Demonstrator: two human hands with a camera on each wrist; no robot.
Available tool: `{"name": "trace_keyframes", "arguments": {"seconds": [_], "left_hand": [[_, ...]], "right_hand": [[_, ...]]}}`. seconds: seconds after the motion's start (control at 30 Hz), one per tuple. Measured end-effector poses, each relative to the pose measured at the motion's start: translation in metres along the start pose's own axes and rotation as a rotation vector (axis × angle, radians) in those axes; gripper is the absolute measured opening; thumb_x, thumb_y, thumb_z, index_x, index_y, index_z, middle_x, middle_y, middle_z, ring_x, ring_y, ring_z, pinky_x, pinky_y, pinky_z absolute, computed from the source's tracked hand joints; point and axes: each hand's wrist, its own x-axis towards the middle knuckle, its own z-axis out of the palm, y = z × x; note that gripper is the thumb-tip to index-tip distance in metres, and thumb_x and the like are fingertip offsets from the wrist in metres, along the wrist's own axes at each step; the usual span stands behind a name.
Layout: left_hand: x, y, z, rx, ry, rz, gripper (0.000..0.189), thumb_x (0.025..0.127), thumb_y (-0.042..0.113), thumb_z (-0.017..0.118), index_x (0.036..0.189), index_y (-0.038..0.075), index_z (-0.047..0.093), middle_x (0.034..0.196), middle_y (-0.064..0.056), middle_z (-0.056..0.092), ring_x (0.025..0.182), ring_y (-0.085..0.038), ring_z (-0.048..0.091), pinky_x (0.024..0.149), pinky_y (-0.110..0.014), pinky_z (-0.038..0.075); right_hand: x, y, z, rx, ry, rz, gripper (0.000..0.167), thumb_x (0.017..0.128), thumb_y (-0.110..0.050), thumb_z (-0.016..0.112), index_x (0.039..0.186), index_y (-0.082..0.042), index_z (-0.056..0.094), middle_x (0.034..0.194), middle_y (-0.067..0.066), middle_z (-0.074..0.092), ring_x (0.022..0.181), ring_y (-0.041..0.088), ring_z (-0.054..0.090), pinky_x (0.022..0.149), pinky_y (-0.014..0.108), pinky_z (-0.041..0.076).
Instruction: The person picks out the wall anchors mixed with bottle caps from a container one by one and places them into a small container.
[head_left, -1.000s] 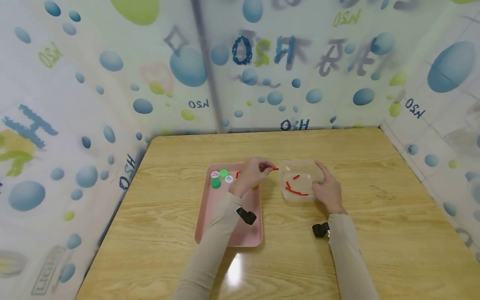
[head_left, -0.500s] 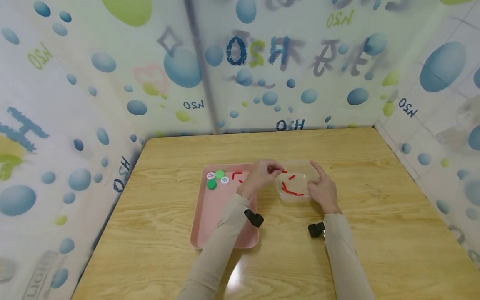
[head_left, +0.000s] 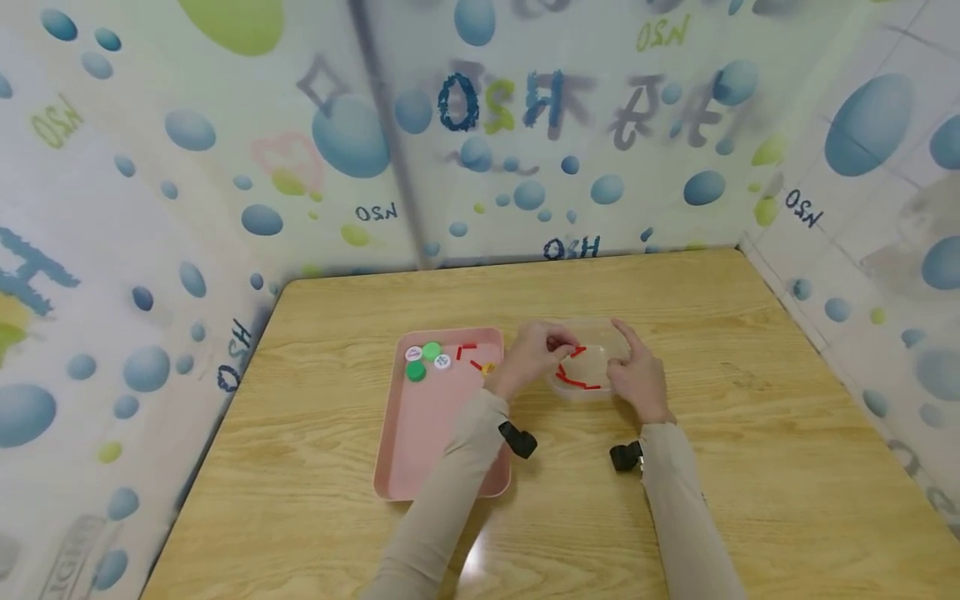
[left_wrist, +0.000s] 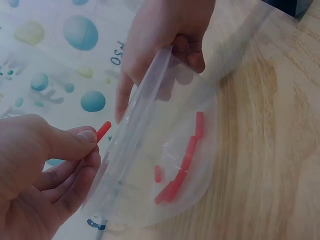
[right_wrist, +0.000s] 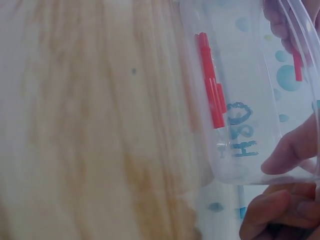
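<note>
In the head view my left hand [head_left: 529,360] is over the near-left part of a clear plastic container [head_left: 570,394]. Its thumb and fingertips pinch a short red stick [left_wrist: 104,131], held above the container's rim in the left wrist view. My right hand [head_left: 642,385] grips the container's right side, thumb inside the wall and other fingers outside, as the right wrist view shows. Several more red sticks [left_wrist: 185,162] lie on the container's floor, most in a row along one side.
A pink tray [head_left: 420,454] stands left of the container on the wooden table [head_left: 750,467]. It holds green caps [head_left: 416,371], white caps [head_left: 442,362], a yellow cap [head_left: 488,368] and a few red sticks [head_left: 468,346]. Patterned walls [head_left: 480,208] border the table's back and sides.
My left hand has moved right with the red stick, from the tray's right edge to over the container. My right hand keeps its grip on the container. The head view has shifted slightly.
</note>
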Motion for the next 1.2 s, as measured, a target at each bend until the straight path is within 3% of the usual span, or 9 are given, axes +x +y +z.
{"name": "trace_keyframes", "arguments": {"seconds": [0.37, 0.7, 0.97, 1.2], "left_hand": [[0.0, 0.003, 0.002, 0.034, 0.009, 0.005, 0.014, 0.098, 0.012, 0.067, 0.108, 0.01, 0.078, 0.102, -0.003, 0.075, 0.083, -0.009, 0.065, 0.071, -0.016, 0.055], [0.0, 0.0, 0.004, 0.035, -0.008, 0.03, 0.017, 0.097, 0.01, 0.068, 0.109, 0.002, 0.076, 0.104, -0.007, 0.076, 0.084, -0.011, 0.066, 0.074, -0.015, 0.055], [-0.004, 0.001, -0.006, -0.027, 0.003, 0.015, 0.019, 0.099, 0.01, 0.066, 0.112, 0.001, 0.075, 0.105, -0.008, 0.075, 0.088, -0.021, 0.068, 0.073, -0.017, 0.055], [-0.009, -0.005, -0.017, 0.0, 0.063, -0.011, 0.018, 0.098, 0.014, 0.067, 0.111, 0.005, 0.076, 0.102, -0.003, 0.074, 0.084, -0.011, 0.063, 0.074, -0.018, 0.055]], "right_hand": [[0.001, -0.006, 0.004, -0.016, -0.013, -0.014, 0.076, 0.083, -0.004, 0.047, 0.156, -0.024, 0.04, 0.05, -0.006, 0.038, 0.044, 0.01, 0.029, 0.044, 0.027, 0.028], [-0.002, -0.009, 0.01, -0.006, -0.01, -0.032, 0.074, 0.084, -0.005, 0.048, 0.156, -0.022, 0.041, 0.05, -0.006, 0.036, 0.044, 0.01, 0.029, 0.042, 0.026, 0.028], [-0.001, -0.007, 0.005, -0.041, 0.013, -0.015, 0.075, 0.083, -0.005, 0.048, 0.155, -0.024, 0.042, 0.05, -0.005, 0.034, 0.046, 0.011, 0.03, 0.046, 0.029, 0.03], [-0.002, -0.001, 0.001, -0.026, 0.012, -0.008, 0.076, 0.084, -0.005, 0.047, 0.156, -0.025, 0.041, 0.049, -0.006, 0.036, 0.044, 0.01, 0.03, 0.043, 0.028, 0.03]]}}
